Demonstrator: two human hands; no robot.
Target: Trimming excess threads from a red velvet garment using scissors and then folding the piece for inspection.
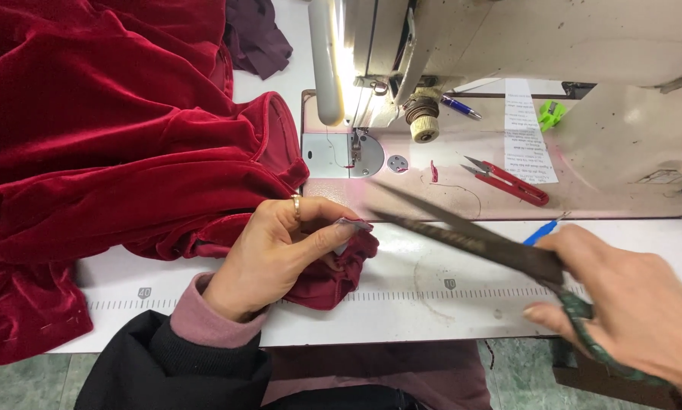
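Observation:
My left hand (280, 250), with a ring on one finger, pinches an edge of the red velvet fabric (113, 137) and a small grey tab at its fingertips, near the table's front. My right hand (629, 304) grips large dark scissors (477, 243) by green-wrapped handles. Their open blades point left toward the pinched fabric edge and are motion-blurred. The velvet is heaped over the left half of the white table (432, 296).
A cream sewing machine (508, 45) stands at the back, its needle plate (348, 152) beside the fabric. On its bed lie red thread snips (511, 182), a pen (461, 107), a paper strip (527, 137), a green clip (551, 114). A ruler scale runs along the table.

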